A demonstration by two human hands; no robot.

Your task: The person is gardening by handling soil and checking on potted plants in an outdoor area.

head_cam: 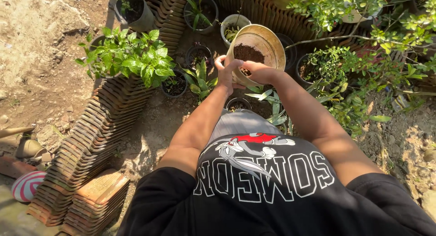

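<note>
A cream-coloured bucket (263,40) with dark soil (248,52) inside is tipped toward me, held up in front of my chest. My left hand (225,72) grips its near rim on the left side. My right hand (257,72) holds the rim beside it, fingers reaching into the soil. Directly below the bucket stands a small dark pot (237,103) with a thin-leaved plant, partly hidden by my arms.
Stacked clay roof tiles (97,131) run along the left and back. A leafy green potted plant (129,54) and several dark pots (175,85) stand on bare dirt. Shrubs (363,59) fill the right. A pink-striped ball (26,185) lies at lower left.
</note>
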